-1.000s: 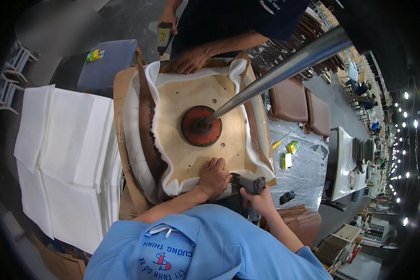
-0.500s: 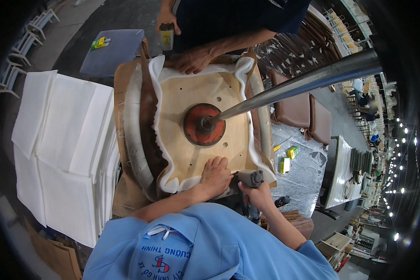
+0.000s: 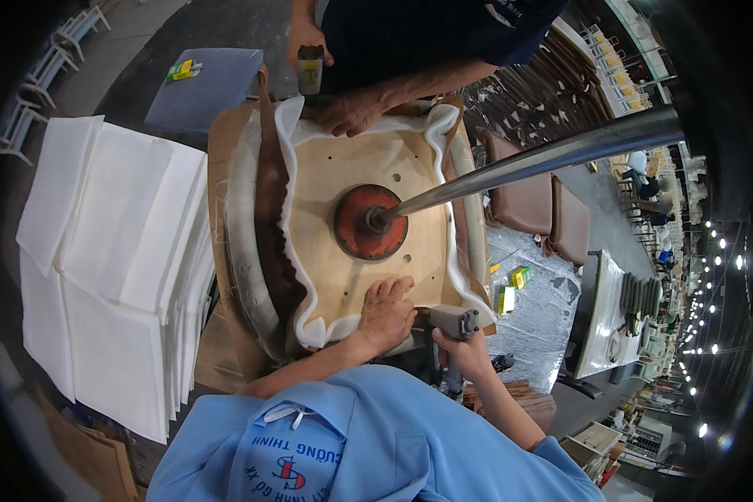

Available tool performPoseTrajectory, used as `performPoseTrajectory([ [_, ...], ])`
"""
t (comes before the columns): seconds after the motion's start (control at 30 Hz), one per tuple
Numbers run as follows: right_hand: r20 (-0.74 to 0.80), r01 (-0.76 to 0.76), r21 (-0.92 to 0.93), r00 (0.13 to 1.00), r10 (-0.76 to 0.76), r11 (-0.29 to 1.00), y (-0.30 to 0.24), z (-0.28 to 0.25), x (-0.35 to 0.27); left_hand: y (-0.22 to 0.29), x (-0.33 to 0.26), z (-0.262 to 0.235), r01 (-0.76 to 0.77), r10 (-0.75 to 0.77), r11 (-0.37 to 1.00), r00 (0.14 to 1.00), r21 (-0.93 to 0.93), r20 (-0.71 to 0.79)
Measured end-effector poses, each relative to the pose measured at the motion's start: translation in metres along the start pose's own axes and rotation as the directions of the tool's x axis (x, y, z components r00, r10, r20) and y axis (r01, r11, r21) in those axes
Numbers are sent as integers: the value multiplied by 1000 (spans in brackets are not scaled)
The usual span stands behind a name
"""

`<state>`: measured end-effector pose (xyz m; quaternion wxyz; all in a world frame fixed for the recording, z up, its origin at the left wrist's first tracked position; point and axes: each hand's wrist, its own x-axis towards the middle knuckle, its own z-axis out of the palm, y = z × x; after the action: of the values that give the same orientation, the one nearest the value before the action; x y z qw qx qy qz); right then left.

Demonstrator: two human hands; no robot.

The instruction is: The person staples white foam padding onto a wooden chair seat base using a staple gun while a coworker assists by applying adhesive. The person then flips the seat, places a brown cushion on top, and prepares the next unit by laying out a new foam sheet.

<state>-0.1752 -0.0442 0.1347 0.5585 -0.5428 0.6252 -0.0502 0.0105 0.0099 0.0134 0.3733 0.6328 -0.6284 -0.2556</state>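
Note:
A wooden seat panel point(image 3: 318, 201) edged with white foam point(image 3: 307, 284) and brown cover material point(image 3: 269, 184) lies in front of me. A round red press foot point(image 3: 368, 238) on a metal rod bears on its middle. My left hand point(image 3: 385, 320) is closed over the panel's near edge, fingertips reaching onto the wood; the edge beneath the palm is hidden. Just right of it, my right hand point(image 3: 468, 353) grips a staple gun point(image 3: 453, 320), its nose close to that edge. Across from me, a co-worker's hand point(image 3: 353, 111) touches the far edge; their other hand holds another staple gun point(image 3: 309, 71).
White foam sheets point(image 3: 117, 226) are stacked at left. At right are brown cushions point(image 3: 527, 197) and a plastic-wrapped surface point(image 3: 531, 318) with small yellow-green boxes point(image 3: 507, 299). The slanted metal rod point(image 3: 544, 159) crosses above the panel toward the upper right.
The view has shifted slightly. My right hand and staple gun have edged a little to the right; my left hand stays at the near edge. The co-worker's hand has shifted slightly along the far edge.

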Motion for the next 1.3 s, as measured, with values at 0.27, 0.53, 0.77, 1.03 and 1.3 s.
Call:
performPoseTrajectory([
  [0.27,20,-55,11,998,55,998,-8,1,6,0,2,1,33,-33,999,999,-26,-10],
  [0.53,16,-68,-39,997,69,997,-30,9,14,-3,2,7,25,-24,1000,999,18,-30],
  [0.77,7,-33,-44,999,34,998,-27,3,-3,1,3,0,52,-51,998,999,-19,14],
  [1.03,-13,-59,-57,998,59,997,-20,4,2,2,5,2,5,-6,1000,999,-21,-40],
  [1.3,-4,-82,-110,997,82,991,-26,8,7,0,4,3,8,-9,1000,999,-28,-46],
])
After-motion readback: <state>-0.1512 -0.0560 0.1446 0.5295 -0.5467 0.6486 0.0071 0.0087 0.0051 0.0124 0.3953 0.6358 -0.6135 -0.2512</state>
